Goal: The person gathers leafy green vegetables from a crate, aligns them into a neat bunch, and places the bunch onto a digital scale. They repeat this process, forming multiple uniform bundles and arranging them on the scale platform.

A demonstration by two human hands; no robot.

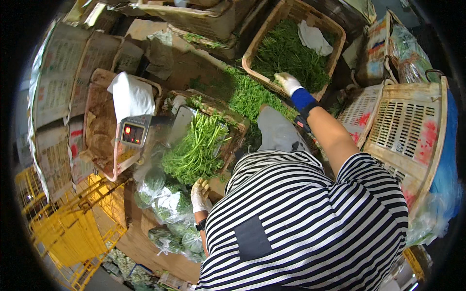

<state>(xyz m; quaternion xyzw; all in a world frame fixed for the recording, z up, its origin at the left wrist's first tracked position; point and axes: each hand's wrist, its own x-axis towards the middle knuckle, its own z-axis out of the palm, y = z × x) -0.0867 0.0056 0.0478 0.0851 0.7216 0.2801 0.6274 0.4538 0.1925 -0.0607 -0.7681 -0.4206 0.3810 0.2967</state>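
My right hand (288,83), in a pale glove with a blue cuff, is at the near rim of a plastic crate (248,62) filled with feathery dark greens (291,54). Its fingers are bent; whether they grip the rim or some stems is hidden. Lower left, my gloved left hand (200,192) has loosely bent fingers and nothing visible in it. Just beyond it, a bunch of leafy green stems (198,145) lies across the metal pan (181,125) of a digital scale. The scale's lit display (133,134) stands to the left, with a white plastic bag (131,96) over its top.
Bagged greens (169,200) lie beside my left hand. Loose greens (251,96) cover the floor between the scale and the crate. Stacked crates (404,120) stand at right, more crates (58,72) at left. A yellow metal cart (69,232) is at lower left.
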